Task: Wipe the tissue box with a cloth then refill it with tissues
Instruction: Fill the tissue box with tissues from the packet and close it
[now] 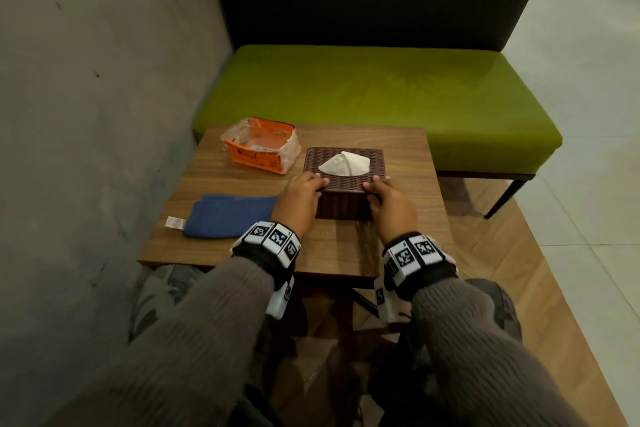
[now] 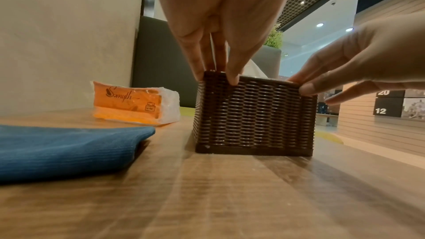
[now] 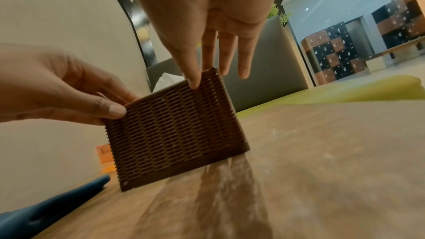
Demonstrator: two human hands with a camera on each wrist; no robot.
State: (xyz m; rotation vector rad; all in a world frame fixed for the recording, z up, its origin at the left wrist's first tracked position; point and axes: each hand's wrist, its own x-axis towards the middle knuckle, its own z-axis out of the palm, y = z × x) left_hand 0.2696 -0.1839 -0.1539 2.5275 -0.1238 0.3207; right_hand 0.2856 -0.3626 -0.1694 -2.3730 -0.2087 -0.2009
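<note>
At the bottom of the head view, the near top corners of the tissue box [image 1: 344,182] are pinched by the left hand [image 1: 300,199] and the right hand [image 1: 391,203]. The box sits mid-frame on the counter [image 1: 346,253], equally near both hands. Its top faces up, a tissue [image 1: 345,164] poking out. No long side can be told. The blue cloth [image 1: 228,217] lies at its left, the orange wrapper [image 1: 259,146] farther back.

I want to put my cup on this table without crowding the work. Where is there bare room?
Bare wood lies along the table's near edge, in front of the tissue box, and in the strip right of it. The left side is crowded: blue cloth, orange wrapper. Left hand and right hand grip the box's near corners.
</note>
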